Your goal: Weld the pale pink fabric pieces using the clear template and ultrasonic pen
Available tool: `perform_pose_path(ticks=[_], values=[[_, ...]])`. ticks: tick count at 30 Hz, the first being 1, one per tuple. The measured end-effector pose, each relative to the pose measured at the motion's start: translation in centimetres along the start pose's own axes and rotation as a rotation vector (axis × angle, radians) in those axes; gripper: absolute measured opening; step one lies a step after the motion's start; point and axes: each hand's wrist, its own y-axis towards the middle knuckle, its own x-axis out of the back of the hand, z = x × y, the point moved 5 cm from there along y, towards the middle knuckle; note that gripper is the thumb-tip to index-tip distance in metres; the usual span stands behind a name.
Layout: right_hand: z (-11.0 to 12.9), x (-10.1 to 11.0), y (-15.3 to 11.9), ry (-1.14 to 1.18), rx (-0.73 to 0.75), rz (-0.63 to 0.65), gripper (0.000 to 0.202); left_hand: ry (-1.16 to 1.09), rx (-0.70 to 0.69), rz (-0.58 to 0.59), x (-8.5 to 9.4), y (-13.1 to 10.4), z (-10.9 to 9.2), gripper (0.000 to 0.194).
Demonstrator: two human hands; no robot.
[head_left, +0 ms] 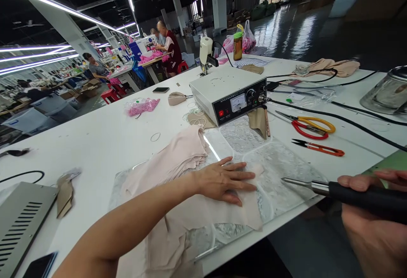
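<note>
My left hand (pixel 225 180) lies flat with its fingers spread on a pale pink fabric piece (pixel 219 212), pressing it onto a clear sheet (pixel 280 172) at the table's front edge. At the right, my right hand (pixel 369 210) is wrapped round the black handle of a pen-like hot-cutting tool (pixel 327 189). Its metal tip points left, a little right of the fabric and apart from it. A stack of pale pink fabric pieces (pixel 178 155) lies beyond my left forearm, and more layered pieces (pixel 165 248) lie nearer to me, partly under the arm.
A control box (pixel 227 93) with a dial and cables stands behind the sheet. Red-and-yellow scissors (pixel 313 127) and orange thread snips (pixel 318 147) lie right of it. A glass jar (pixel 386 91), a green-lidded bottle (pixel 238 46) and a grey vented box (pixel 23 227) stand on the table.
</note>
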Motion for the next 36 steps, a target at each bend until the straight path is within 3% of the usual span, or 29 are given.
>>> perform_pose_path(ticks=[2,5,10,15,36], values=[[0.6,-1.6,-0.4,0.137,-0.078,-0.038,0.012,0.004,0.008,0.011,0.0,0.0,0.0,0.053],[0.6,-3.8,-1.0,0.196,-0.145,0.023,0.013,0.008,0.016,0.020,0.0,0.0,0.0,0.052],[0.1,-5.8,-1.4,0.182,-0.101,0.141,0.012,0.008,0.027,0.017,0.1,0.1,0.0,0.051],[0.3,-6.2,-1.3,0.209,-0.009,0.217,0.014,-0.008,0.029,0.007,0.3,0.1,0.0,0.051],[0.4,-7.0,-1.2,0.204,0.042,0.360,0.008,-0.034,0.028,0.008,0.2,0.1,0.1,0.051]])
